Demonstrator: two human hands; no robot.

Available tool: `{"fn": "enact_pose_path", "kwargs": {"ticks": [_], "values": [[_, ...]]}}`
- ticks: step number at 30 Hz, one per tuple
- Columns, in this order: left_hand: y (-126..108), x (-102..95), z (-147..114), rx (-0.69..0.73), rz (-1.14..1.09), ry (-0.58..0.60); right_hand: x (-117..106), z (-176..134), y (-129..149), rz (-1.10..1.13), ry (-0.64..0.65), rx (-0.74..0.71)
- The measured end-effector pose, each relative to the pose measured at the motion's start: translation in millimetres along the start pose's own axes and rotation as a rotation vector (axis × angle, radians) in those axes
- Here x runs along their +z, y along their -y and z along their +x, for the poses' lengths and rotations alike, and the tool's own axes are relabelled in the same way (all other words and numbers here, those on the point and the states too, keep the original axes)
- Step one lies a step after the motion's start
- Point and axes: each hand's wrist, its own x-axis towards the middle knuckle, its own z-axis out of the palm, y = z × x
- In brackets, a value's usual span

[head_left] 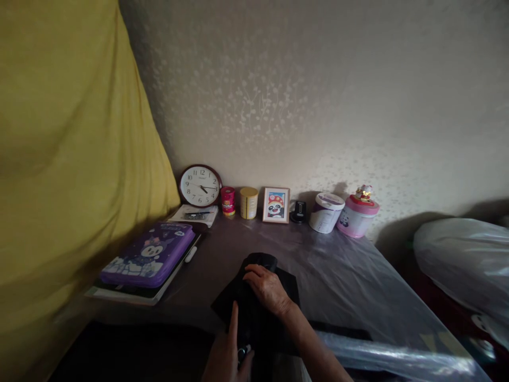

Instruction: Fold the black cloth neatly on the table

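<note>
A black cloth garment (pixel 260 318) lies bunched on the table in front of me; its dark folds hide its exact shape. My right hand (pixel 268 289) is on its upper part, fingers close together and curled over the fabric. At the bottom edge, my left hand (pixel 228 353) is beside the lower left of the garment, with its index finger pointing up along the cloth. Between the thumb and the other fingers of that hand is a small shiny dark and white item (pixel 243 354), too little visible to name.
The table (pixel 318 276) has a plastic cover. A purple case (pixel 153 254) rests on books at left. Along the wall stand a clock (pixel 200 185), red tin (pixel 228 200), yellow tin (pixel 248 203), picture frame (pixel 276 205), white tub (pixel 326 212) and pink tub (pixel 357 216). A yellow curtain (pixel 75 132) hangs left.
</note>
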Motion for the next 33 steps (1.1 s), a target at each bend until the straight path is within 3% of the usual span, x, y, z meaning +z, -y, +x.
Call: {"fn": "enact_pose_path", "kwargs": {"ticks": [5, 12, 20, 28, 33], "values": [[-7, -2.7, -2, 0.103, 0.22, 0.037, -3, 5, 2, -0.062, 0.063, -0.016], [-26, -8.6, 0, 0.103, 0.651, 0.089, -5, 10, 3, -0.106, 0.116, -0.048], [-11, -2.2, -1, 0.078, 0.472, 0.115, -5, 8, 3, -0.063, 0.08, -0.029], [15, 23.3, -6, 0.115, 0.335, -0.088, -2, 2, 1, -0.028, 0.039, -0.014], [5, 9.8, -8, 0.125, 0.277, -0.031, -3, 0, 0, -0.024, 0.051, -0.011]]}}
